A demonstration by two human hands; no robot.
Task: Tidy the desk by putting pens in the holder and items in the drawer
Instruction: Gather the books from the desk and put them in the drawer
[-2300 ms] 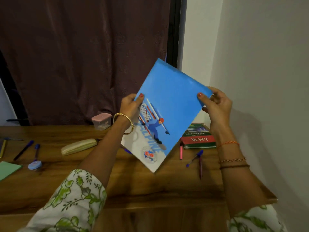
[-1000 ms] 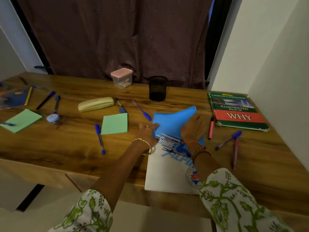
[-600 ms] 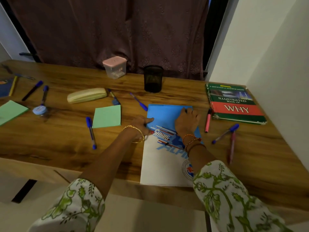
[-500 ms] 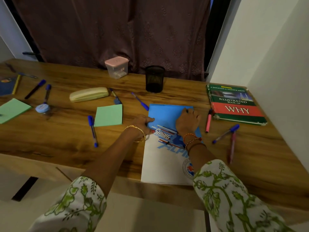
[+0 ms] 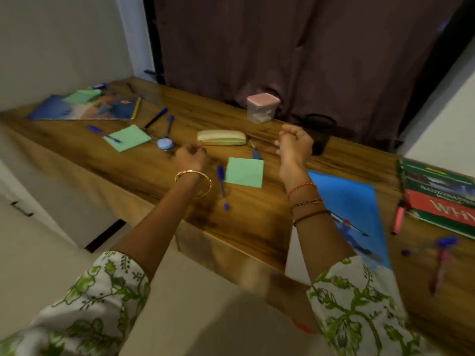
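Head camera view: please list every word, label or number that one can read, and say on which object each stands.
"WHY", white letters on the red band of the green book, cut by the frame edge.
"ILLUSTRATED", likely, on the same book's green band; blurred.
Line under it: too blurred to read.
Blue booklet: its print is hidden by the right hand's arm or smeared.
Magazine at the far left: unreadable.
Nothing else carries text.

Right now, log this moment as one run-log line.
left hand: above desk, holds nothing | right hand: raised, holds nothing | blue booklet: flat on desk | blue pen: loose beside green note
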